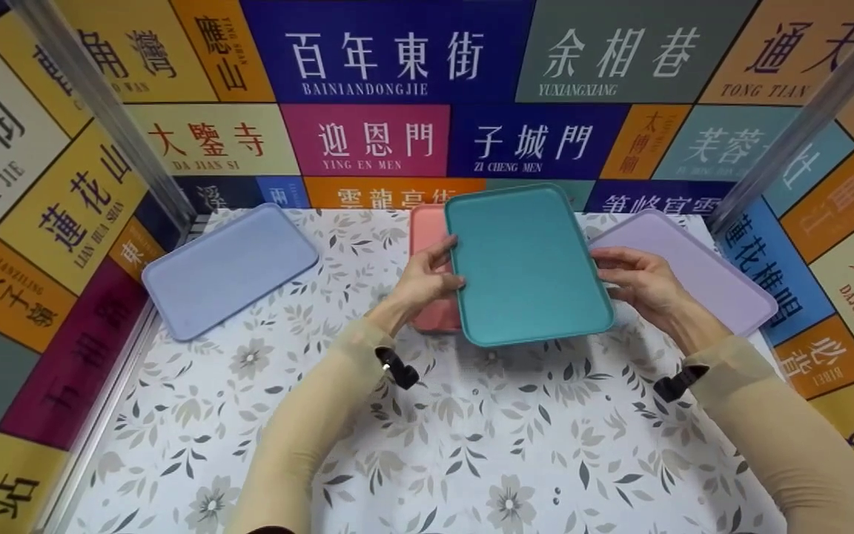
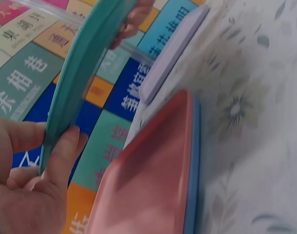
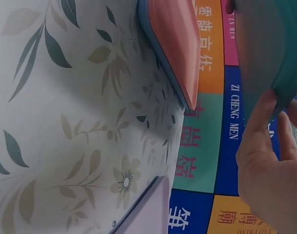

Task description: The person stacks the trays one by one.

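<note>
A teal rectangular tray (image 1: 527, 271) is held up above the table, a little tilted, between both hands. The left hand (image 1: 425, 282) pinches its left edge, thumb on one face and fingers on the other. At the opposite edge, the right hand (image 1: 642, 280) grips it between thumb and fingers. Below and slightly left lies a pink tray (image 2: 143, 180), stacked on a blue tray (image 2: 193, 161). In the head view the teal tray covers much of this stack, while both wrist views show a gap between it and the pink tray.
A periwinkle tray (image 1: 230, 271) lies at an angle at the back left. On the back right is a lavender tray (image 1: 694, 267), partly behind the right hand. A floral cloth (image 1: 427, 445) covers the table, and printed panels (image 1: 390, 52) wall in the back and sides.
</note>
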The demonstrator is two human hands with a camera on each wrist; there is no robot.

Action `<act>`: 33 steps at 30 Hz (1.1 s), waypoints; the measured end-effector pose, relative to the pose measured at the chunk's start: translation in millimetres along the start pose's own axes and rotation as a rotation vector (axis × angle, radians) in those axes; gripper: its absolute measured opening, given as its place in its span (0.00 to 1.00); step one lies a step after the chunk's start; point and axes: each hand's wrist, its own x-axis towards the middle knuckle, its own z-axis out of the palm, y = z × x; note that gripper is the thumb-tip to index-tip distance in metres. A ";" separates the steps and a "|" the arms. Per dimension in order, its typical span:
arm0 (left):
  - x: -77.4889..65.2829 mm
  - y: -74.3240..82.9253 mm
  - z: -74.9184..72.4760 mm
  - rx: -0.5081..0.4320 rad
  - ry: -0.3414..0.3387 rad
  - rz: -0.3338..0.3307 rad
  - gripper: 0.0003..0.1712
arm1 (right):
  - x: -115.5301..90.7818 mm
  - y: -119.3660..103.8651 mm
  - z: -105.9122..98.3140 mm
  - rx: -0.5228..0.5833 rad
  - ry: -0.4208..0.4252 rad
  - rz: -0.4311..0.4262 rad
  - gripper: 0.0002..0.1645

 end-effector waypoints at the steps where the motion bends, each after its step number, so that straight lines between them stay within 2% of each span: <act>1: -0.7 1.0 -3.6 0.009 -0.011 0.002 0.55 | 1.2 0.1 1.3 -0.002 -0.020 -0.004 0.22; 8: -4.3 8.4 -26.0 0.098 -0.066 0.016 0.53 | 12.3 1.3 11.7 -0.053 -0.128 0.008 0.35; 16: -2.8 10.4 -47.3 0.131 -0.076 0.004 0.54 | 27.7 8.4 26.2 -0.099 -0.178 0.015 0.50; 24: 0.3 11.9 -65.4 0.230 -0.035 0.017 0.52 | 45.3 22.5 39.1 -0.157 -0.186 0.018 0.55; 29: 2.9 9.9 -71.0 0.286 0.025 0.036 0.51 | 61.4 32.0 44.4 -0.221 -0.170 0.018 0.55; 33: 5.5 6.6 -73.6 0.313 0.060 0.033 0.50 | 73.1 38.8 47.8 -0.216 -0.163 0.036 0.56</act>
